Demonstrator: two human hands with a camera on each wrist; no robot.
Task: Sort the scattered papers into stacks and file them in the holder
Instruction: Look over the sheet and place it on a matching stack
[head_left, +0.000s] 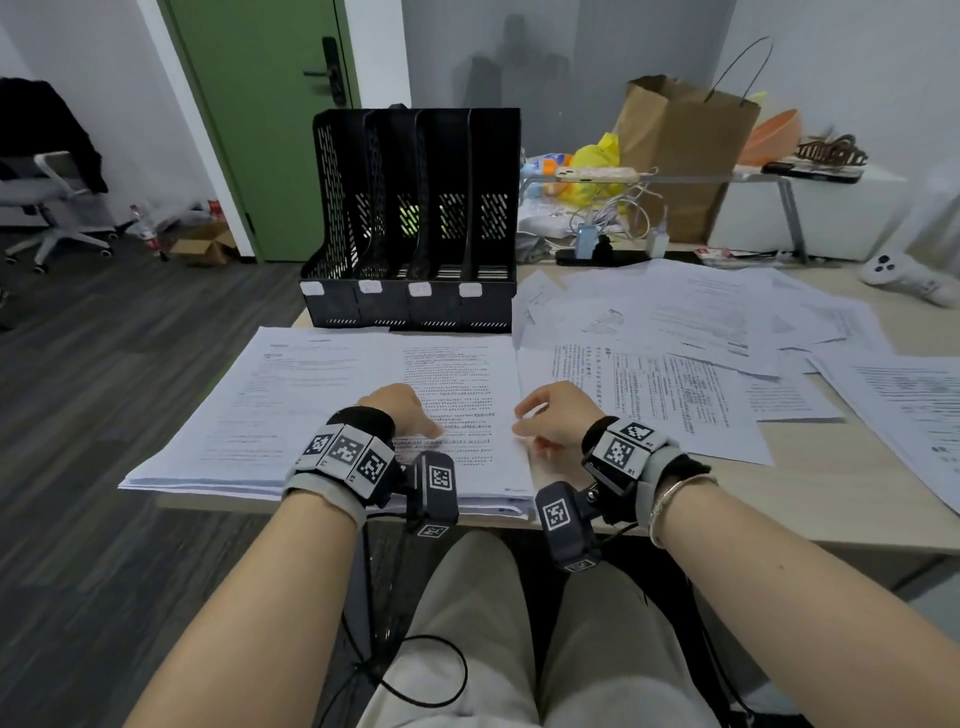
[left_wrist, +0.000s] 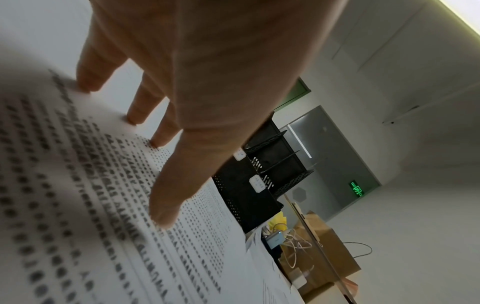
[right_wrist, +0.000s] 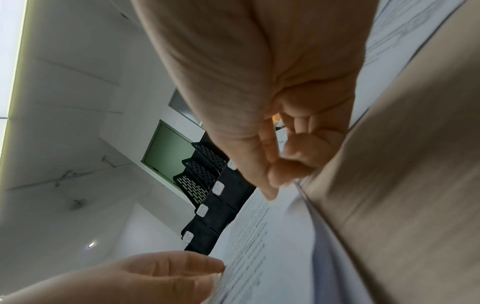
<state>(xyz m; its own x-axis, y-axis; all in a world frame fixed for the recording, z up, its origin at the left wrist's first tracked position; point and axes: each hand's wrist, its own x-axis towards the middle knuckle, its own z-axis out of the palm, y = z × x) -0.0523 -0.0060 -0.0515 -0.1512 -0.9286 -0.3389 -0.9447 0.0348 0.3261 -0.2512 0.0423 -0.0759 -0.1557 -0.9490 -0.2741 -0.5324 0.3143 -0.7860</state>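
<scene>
At the near edge of the pale wooden desk (head_left: 810, 467), we see two thick stacks of white printed paper lying side by side, the left stack (head_left: 249, 415) and the right stack (head_left: 467, 384) touching along their inner edges and reaching the desk's front edge. The left hand (head_left: 400, 410) rests on the right stack with its fingers (left_wrist: 140, 111) straight and spread, fingertips pressing down on the printed top sheet. The right hand (head_left: 550, 415) sits at that stack's right edge, its fingers curled inward and its thumb and fingertips (right_wrist: 280, 176) drawn together over the lifted edge of the paper; we cannot tell whether a sheet is actually caught between them. Just behind the stacks, towards the far left corner of the desk, stands the black perforated plastic file holder (head_left: 415, 218), upright, its four slots open towards us and a small white label on the front of each. To the right of the stacks, loose white printed sheets (head_left: 691, 338) lie scattered and overlapping across the middle and right side of the desk. Behind them, along the far edge, we see a brown paper bag (head_left: 680, 156) with thin handles standing upright, and a white handheld controller (head_left: 904, 278) lying near the far right corner.
</scene>
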